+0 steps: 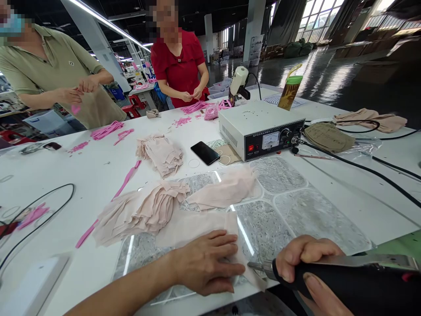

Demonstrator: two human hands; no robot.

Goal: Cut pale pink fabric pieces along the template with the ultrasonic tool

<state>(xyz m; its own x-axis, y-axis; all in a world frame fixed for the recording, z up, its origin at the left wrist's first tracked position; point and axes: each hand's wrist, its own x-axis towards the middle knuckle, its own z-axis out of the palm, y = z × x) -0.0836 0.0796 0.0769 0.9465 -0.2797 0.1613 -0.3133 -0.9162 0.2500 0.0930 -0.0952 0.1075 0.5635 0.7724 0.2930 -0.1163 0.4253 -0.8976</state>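
My left hand point(208, 262) lies flat on a thin beige fabric piece point(194, 226), its fingers stretched out and pressing the cloth onto the grey stone-patterned mat point(309, 215). In my right hand point(312, 267) is a black handheld tool point(358, 281) with a metal tip. That tip points left and reaches the fabric's edge near my left fingertips. Just beyond my left hand sits a fanned pile of beige fabric pieces point(141, 208). A loose beige piece point(226, 188) lies beside it on the mat, and another beige stack point(161, 153) is farther back.
A white control box point(263, 127) with a cable stands at the back right, near a phone point(204, 152) and a green-lidded bottle point(290, 93). Pink straps point(107, 130) lie farther left. Two people stand across the table. A black cable point(42, 204) loops at left.
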